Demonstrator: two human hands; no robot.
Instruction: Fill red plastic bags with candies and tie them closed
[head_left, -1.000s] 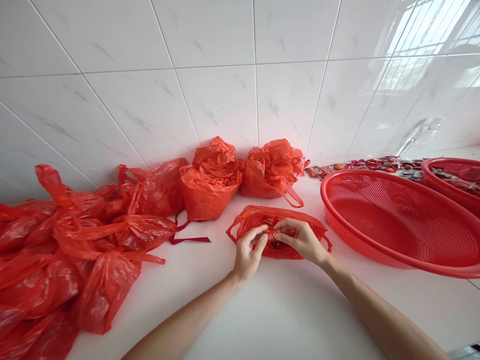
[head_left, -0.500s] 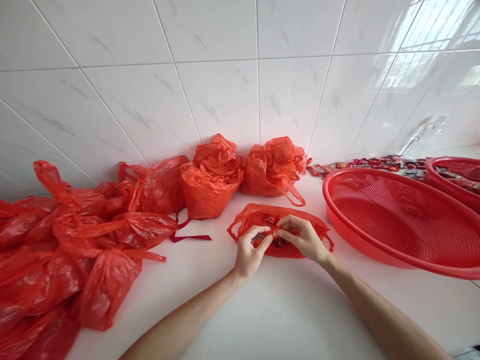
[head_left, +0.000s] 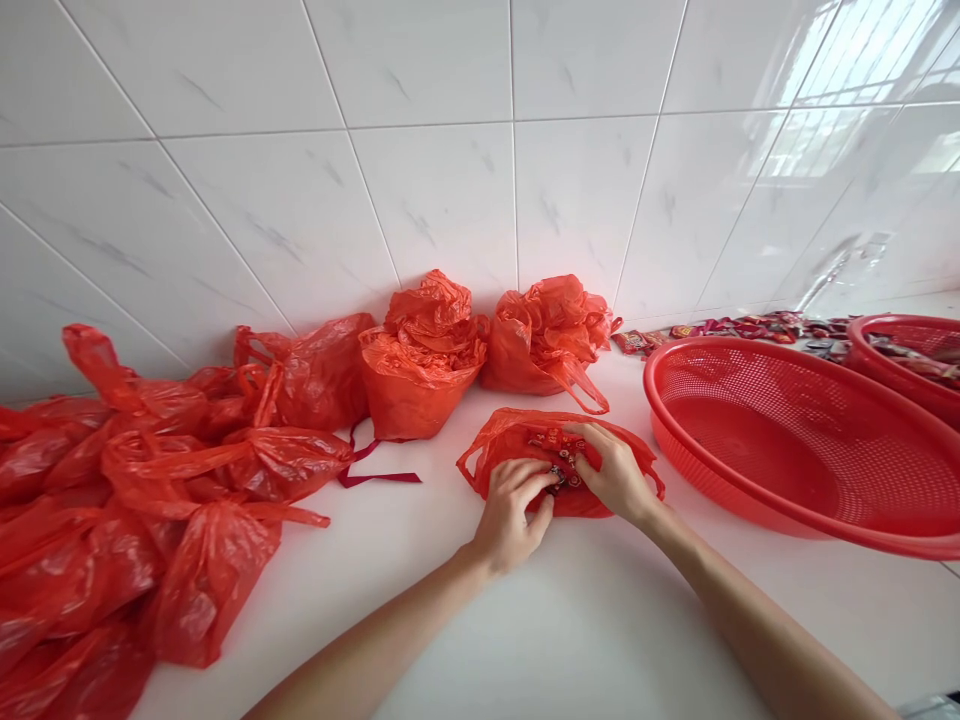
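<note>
In the head view, an opened red plastic bag [head_left: 487, 440] lies on the counter with small wrapped packets [head_left: 566, 470] inside. My left hand [head_left: 517, 510] reaches over its near left side, thumb apart from the fingers, fingertips at the packets. My right hand [head_left: 613, 475] comes in from the right, thumb and forefinger apart, tips touching the packets. I see nothing held in either hand, though the fingertips partly cover the contents.
Tied red bags [head_left: 217, 560] pile up at left. Two crumpled red bags, one left [head_left: 424, 370] and one right [head_left: 547, 335], stand against the tiled wall. A large red basket [head_left: 750, 450] is at right, with scattered packets [head_left: 780, 325] behind. A dark red ribbon [head_left: 382, 478] lies on the counter.
Half a second ago both hands pinched a small packet together above the bag. Now they have parted, and the fingers are lower, among the packets.
</note>
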